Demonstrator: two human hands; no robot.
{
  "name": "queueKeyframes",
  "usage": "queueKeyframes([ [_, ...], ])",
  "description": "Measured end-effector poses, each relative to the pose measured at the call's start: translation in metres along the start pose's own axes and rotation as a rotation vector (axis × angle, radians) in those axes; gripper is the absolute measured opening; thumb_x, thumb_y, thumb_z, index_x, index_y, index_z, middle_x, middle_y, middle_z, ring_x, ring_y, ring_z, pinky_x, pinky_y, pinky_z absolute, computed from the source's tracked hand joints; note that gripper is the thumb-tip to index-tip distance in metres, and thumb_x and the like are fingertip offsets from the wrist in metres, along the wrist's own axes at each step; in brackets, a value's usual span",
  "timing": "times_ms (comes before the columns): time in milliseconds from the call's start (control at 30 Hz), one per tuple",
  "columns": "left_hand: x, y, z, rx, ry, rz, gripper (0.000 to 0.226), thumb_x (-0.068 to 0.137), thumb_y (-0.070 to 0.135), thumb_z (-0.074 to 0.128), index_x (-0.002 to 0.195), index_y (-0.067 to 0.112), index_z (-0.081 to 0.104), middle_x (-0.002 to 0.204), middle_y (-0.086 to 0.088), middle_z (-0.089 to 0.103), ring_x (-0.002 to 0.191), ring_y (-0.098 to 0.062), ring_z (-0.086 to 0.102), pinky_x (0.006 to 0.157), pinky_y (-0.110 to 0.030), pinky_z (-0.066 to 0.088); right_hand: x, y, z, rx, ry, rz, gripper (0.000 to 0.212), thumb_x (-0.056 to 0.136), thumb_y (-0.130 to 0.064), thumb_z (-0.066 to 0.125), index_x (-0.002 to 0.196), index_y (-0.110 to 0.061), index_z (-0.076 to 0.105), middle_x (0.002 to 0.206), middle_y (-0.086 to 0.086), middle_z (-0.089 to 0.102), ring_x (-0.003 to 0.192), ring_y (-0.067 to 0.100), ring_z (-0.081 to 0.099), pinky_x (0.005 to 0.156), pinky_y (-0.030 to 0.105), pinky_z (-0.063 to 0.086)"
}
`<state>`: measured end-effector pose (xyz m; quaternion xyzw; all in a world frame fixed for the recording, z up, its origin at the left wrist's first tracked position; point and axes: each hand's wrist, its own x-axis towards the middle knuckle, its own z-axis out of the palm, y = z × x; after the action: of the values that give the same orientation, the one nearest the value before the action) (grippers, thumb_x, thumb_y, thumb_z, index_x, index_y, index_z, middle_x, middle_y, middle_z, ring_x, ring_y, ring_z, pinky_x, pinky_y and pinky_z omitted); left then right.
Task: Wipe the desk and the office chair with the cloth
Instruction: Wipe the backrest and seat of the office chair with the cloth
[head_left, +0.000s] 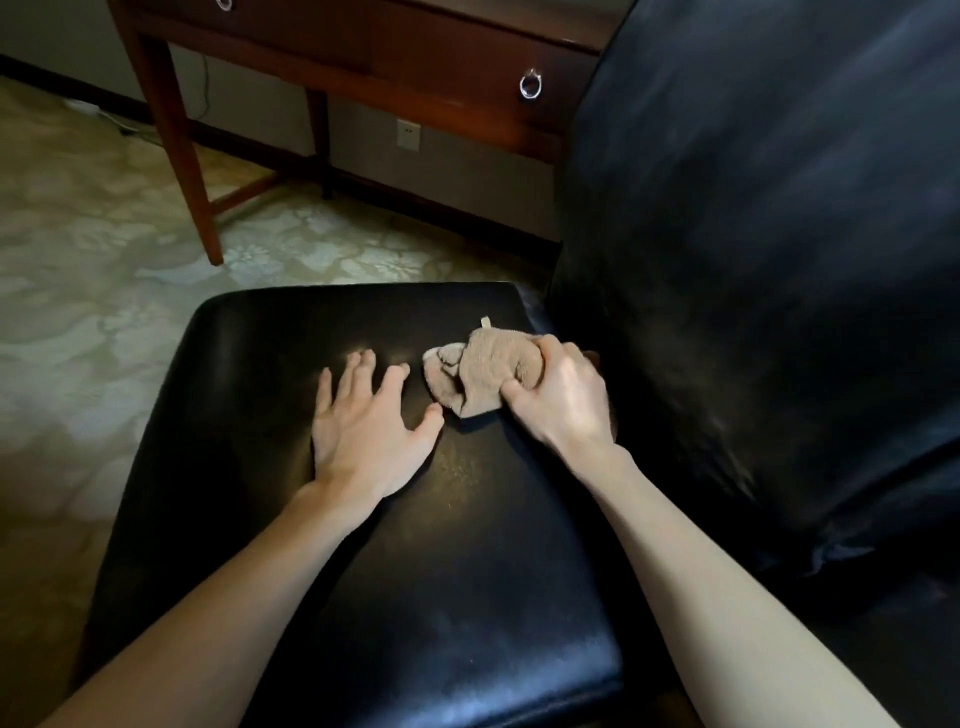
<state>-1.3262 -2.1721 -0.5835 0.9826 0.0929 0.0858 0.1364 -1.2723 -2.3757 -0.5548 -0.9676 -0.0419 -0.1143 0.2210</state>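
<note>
Fingers (550, 358) of your right hand (563, 397) are curled tight round 1 tan cloth (470, 371), bunched up, pressed on the chair seat (415, 545) near its far right corner, just beside the backrest (769, 260). Your left hand (366, 423) lies palm-down on the seat w/ fingers spread, thumb near the cloth but apart from it. Both forearms reach in from the near edge. 1 wooden desk (363, 57) stands beyond the seat's far edge, 2 ring pulls (530, 85) showing.
</note>
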Motion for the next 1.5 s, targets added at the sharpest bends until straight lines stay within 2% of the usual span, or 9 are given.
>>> queueKeyframes([
  [100, 0.003, -0.002, 0.001, 0.001, -0.016, 0.004, 0.07, 0.095, 0.071, 0.037, 0.155, 0.035, 0.036, 0.172, -0.008, 0.02, 0.16, -0.021, 0.009, 0.13, -0.045, 0.004, 0.039, -0.01, 0.019, -0.03, 0.073, 0.049, 0.054, 0.086, -0.047, 0.068, 0.132, -0.02, 0.061, 0.118, 0.008, 0.066, 0.103, 0.031, 0.065, 0.072, 0.035, 0.047],
  [300, 0.002, -0.004, 0.004, 0.005, -0.019, 0.005, 0.071, 0.094, 0.074, 0.033, 0.155, 0.039, 0.032, 0.173, -0.005, 0.017, 0.16, -0.018, 0.006, 0.13, -0.045, 0.001, 0.109, -0.02, 0.046, -0.029, 0.069, 0.1, 0.052, 0.086, -0.048, 0.064, 0.128, -0.018, 0.061, 0.122, 0.012, 0.065, 0.109, 0.038, 0.064, 0.086, 0.044, 0.053],
  [500, -0.002, -0.004, 0.004, 0.015, 0.022, 0.029, 0.071, 0.092, 0.07, 0.033, 0.153, 0.035, 0.041, 0.169, -0.007, 0.028, 0.159, -0.019, 0.017, 0.13, -0.046, 0.007, 0.173, -0.025, 0.066, -0.049, 0.03, 0.009, 0.039, 0.083, -0.056, 0.058, 0.106, -0.025, 0.061, 0.109, 0.005, 0.068, 0.098, 0.033, 0.065, 0.072, 0.037, 0.043],
  [733, -0.004, 0.002, 0.0, 0.006, 0.039, 0.015, 0.075, 0.087, 0.069, 0.031, 0.152, 0.035, 0.047, 0.169, -0.004, 0.029, 0.158, -0.015, 0.017, 0.129, -0.043, 0.006, 0.221, -0.031, 0.087, -0.074, 0.023, 0.009, 0.049, 0.079, -0.064, 0.052, 0.108, -0.026, 0.062, 0.111, 0.008, 0.072, 0.102, 0.037, 0.067, 0.076, 0.04, 0.042],
  [1000, -0.003, 0.003, 0.008, -0.005, 0.099, -0.022, 0.07, 0.083, 0.065, 0.044, 0.138, 0.027, 0.065, 0.157, -0.011, 0.05, 0.15, -0.022, 0.04, 0.127, -0.047, 0.018, 0.117, -0.05, 0.053, 0.034, -0.116, -0.074, 0.065, 0.066, -0.066, 0.053, 0.127, -0.045, 0.053, 0.121, 0.009, 0.062, 0.104, 0.041, 0.067, 0.079, 0.039, 0.051],
  [1167, -0.001, 0.001, 0.004, -0.047, 0.096, 0.002, 0.067, 0.088, 0.066, 0.038, 0.138, 0.031, 0.064, 0.156, -0.006, 0.051, 0.151, -0.021, 0.037, 0.128, -0.044, 0.016, 0.022, -0.059, 0.022, 0.046, -0.117, -0.258, 0.073, 0.07, -0.046, 0.063, 0.138, -0.049, 0.038, 0.077, -0.017, 0.031, 0.096, 0.036, 0.064, 0.063, 0.034, 0.049],
  [1300, -0.002, -0.003, -0.003, -0.017, -0.031, 0.032, 0.063, 0.099, 0.062, 0.036, 0.153, 0.032, 0.049, 0.169, -0.002, 0.031, 0.159, -0.016, 0.017, 0.13, -0.041, 0.006, -0.027, -0.045, -0.001, -0.017, -0.16, -0.266, 0.089, 0.076, -0.045, 0.064, 0.155, -0.048, 0.022, 0.091, -0.011, 0.057, 0.112, 0.027, 0.052, 0.066, 0.042, 0.058],
  [1367, 0.002, -0.009, -0.011, 0.005, -0.141, 0.089, 0.065, 0.101, 0.063, 0.034, 0.159, 0.033, 0.039, 0.173, 0.0, 0.017, 0.16, -0.014, 0.008, 0.13, -0.04, 0.004, -0.049, -0.03, -0.015, -0.07, -0.17, -0.277, 0.089, 0.077, -0.044, 0.063, 0.155, -0.048, 0.021, 0.096, -0.006, 0.055, 0.113, 0.03, 0.053, 0.068, 0.04, 0.055],
  [1500, 0.015, -0.052, -0.05, 0.045, -0.256, 0.265, 0.06, 0.101, 0.065, 0.043, 0.157, 0.044, 0.037, 0.17, 0.003, 0.028, 0.156, -0.016, 0.025, 0.124, -0.037, 0.025, -0.073, 0.005, -0.04, -0.136, -0.184, -0.198, 0.072, 0.077, -0.046, 0.065, 0.143, -0.047, 0.036, 0.114, -0.004, 0.064, 0.104, 0.033, 0.066, 0.067, 0.035, 0.046],
])
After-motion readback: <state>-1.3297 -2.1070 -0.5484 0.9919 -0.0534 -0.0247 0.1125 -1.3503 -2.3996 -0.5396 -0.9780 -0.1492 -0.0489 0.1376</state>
